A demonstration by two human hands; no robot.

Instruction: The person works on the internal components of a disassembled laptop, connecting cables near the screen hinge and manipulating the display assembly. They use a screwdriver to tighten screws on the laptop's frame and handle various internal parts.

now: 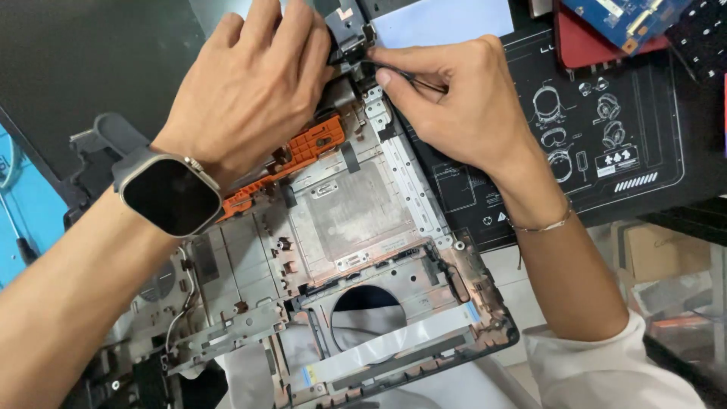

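A stripped laptop base shell (356, 227), grey metal inside with an orange plastic bracket (307, 148), lies tilted across the middle. My left hand (250, 83), with a dark square watch on its wrist, presses down on the shell's upper part near the hinge (348, 30). My right hand (462, 102) pinches a thin dark tool (409, 76) whose tip meets the hinge corner beside my left fingers. What the tip touches is hidden. A flat white ribbon cable (394, 344) runs along the shell's lower edge below a round fan opening (369, 310).
A black work mat (606, 136) with white line drawings lies to the right. A blue circuit board (632, 19) rests on a red case (587, 42) at top right, beside a keyboard corner (704, 38). A blue mat (23, 220) sits at the left.
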